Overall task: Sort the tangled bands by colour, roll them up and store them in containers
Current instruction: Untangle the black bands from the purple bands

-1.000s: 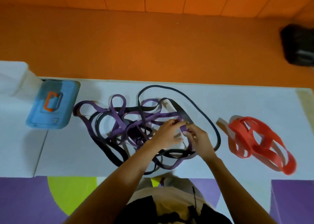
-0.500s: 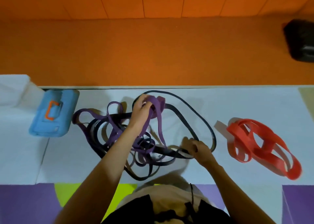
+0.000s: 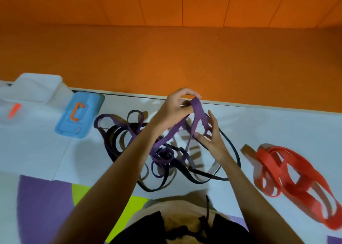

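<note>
Over white table (image 3: 277, 125), left hand (image 3: 174, 108) pinches purple band (image 3: 198, 107) (aloft).

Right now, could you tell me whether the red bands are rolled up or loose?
Loose: the red bands lie in spread, overlapping loops on the table.

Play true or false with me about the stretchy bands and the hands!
1. The left hand holds a purple band up high. True.
2. The red bands are knotted into the purple ones. False: they lie apart, on the right.
3. The blue box is open. False: it is shut.
4. Black bands lie mixed with purple ones. True.
5. The right hand holds a red band. False: its fingers are on the purple band.
</note>
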Tool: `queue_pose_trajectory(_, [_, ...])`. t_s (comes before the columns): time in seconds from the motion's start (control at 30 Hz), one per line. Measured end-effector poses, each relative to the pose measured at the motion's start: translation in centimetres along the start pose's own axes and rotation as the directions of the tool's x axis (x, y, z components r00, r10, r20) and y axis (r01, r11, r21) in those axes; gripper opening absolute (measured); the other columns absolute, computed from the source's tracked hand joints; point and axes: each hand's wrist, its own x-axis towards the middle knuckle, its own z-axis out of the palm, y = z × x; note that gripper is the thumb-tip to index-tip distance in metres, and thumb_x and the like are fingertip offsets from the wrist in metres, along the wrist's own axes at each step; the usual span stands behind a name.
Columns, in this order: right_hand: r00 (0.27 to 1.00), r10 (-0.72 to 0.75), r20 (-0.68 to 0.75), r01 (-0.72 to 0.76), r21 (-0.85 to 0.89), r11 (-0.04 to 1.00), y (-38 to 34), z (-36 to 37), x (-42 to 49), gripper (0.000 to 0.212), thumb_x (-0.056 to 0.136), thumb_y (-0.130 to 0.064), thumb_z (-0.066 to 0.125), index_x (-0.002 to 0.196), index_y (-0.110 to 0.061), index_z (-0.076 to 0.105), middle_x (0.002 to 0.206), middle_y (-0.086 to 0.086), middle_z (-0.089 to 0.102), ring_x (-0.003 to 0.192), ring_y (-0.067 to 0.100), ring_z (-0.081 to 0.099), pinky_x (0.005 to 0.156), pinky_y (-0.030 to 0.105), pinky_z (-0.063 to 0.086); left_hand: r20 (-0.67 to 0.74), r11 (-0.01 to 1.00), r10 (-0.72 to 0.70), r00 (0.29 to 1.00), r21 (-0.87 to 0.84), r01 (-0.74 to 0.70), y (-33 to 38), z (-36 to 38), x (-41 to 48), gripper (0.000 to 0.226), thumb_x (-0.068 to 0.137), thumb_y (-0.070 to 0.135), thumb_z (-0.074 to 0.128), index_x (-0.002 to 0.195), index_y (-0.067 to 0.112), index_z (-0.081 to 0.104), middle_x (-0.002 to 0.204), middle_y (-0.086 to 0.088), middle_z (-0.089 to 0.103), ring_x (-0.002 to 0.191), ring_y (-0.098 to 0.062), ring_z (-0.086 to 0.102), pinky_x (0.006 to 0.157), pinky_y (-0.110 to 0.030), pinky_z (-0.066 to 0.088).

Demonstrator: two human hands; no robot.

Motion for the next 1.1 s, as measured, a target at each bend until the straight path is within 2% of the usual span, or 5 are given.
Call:
queue_pose_trajectory(0.17, [0.996,-0.06,-0.062,0.061,0.019,0.998,-0.6,1.1,2.0,0.04,0.092,-0.012,0.075,0.128,-0.027,0.065,0.12,-0.011,0.073,0.113,0.011,0.069,0.098,0.034,0.056,0.195,0.992,-0.121,0.973,0.055,0.112,-1.9,0.1,-0.9,0.044,0.099,0.012,0.072,0.134,0.036,0.066,0.139,0.011,0.067,0.115,-0.026,0.074,0.107,-0.055,0.054])
queue_pose_trajectory(0.33, [0.987,-0.093,-0.131,0.084,-0.072,0.994,0.8,0.9,1.7,0.022,0.103,-0.003,0.06,0.101,-0.022,0.072,0.085,-0.02,0.073,0.075,-0.002,0.067,0.075,0.011,0.047,0.205,0.974,-0.219,0.954,0.11,0.2,-7.5,-3.0,-3.5,0.062,0.098,0.0,0.069,0.143,0.042,0.061,0.141,0.032,0.058,0.125,-0.009,0.067,0.102,-0.029,0.056])
queue_pose_trajectory(0.63, [0.906,0.099,-0.411,-0.257,-0.348,0.901,4.0,0.1,1.0,0.015,0.095,0.0,0.069,0.107,-0.009,0.07,0.103,0.003,0.072,0.099,0.026,0.068,0.089,0.035,0.052,-0.319,0.868,-0.366,0.874,0.223,0.444,-19.9,-7.8,-10.4,0.022,0.096,-0.012,0.06,0.113,-0.003,0.071,0.114,-0.016,0.072,0.104,-0.026,0.068,0.084,-0.021,0.055])
queue_pose_trajectory(0.77, [0.901,0.204,-0.382,-0.374,-0.45,0.811,4.8,1.0,0.1,0.021,0.096,-0.005,0.07,0.117,-0.004,0.07,0.112,0.009,0.072,0.106,0.031,0.067,0.092,0.035,0.049,-0.221,0.757,-0.442,0.869,0.427,0.494,-22.8,-7.9,-12.4,0.013,0.096,-0.002,0.062,0.085,0.007,0.062,0.085,-0.012,0.064,0.082,-0.028,0.06,0.078,-0.038,0.051])
queue_pose_trajectory(1.1, [0.856,0.179,-0.484,-0.457,-0.551,0.698,3.9,7.3,-1.5,0.049,0.087,0.009,0.052,0.128,-0.013,0.065,0.113,0.01,0.063,0.112,0.038,0.061,0.093,0.05,0.055,-0.661,0.61,-0.463,0.59,0.245,0.754,-26.5,-11.0,-16.0,0.06,0.083,0.027,0.085,0.132,0.014,0.053,0.143,-0.016,0.047,0.133,-0.042,0.044,0.106,-0.059,0.036])
